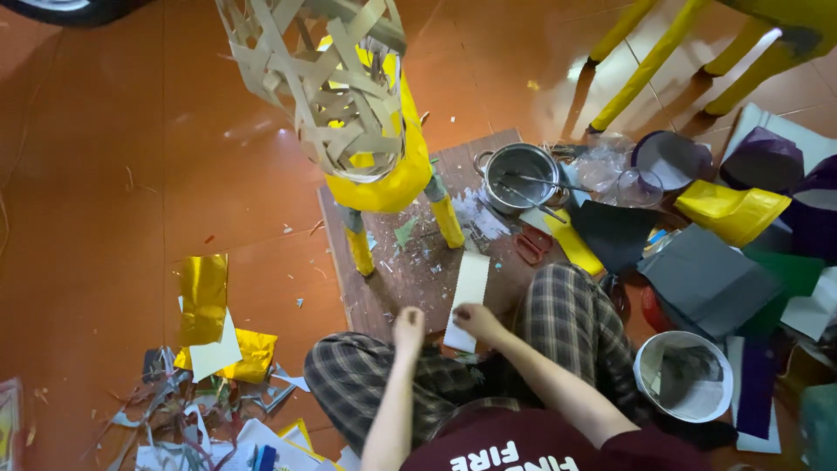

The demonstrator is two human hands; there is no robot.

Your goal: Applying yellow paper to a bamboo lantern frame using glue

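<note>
Person seated on the floor (96,174), legs in checked trousers. Left hand (408,330) raised above the left knee, fingers curled together; whether it holds anything cannot be told. Right hand (478,323) just beside it, its grip clamped on the lower end of a white strip (468,296) that runs up over the board (410,279).

To the person's left: scrap pile (200,410) with gold foil (202,296) and a white sheet (214,356) on the floor. To the right: white bucket (683,375) with crumpled paper inside, beside the right knee.

On the board: red scissors (530,246) just above the strip's upper end, small paper bits scattered about. The frame (336,87), woven of tan strips, stands on the board on legs (359,249) wrapped in yellow; a yellow covering (392,179) wraps its lower body.

Beyond the scissors: metal pot (520,177) with tools inside, at the board's far right corner. Right of the pot: dark grey, yellow, green and purple papers (711,279), stacked and overlapping. Farthest: yellow chair legs (649,61).
</note>
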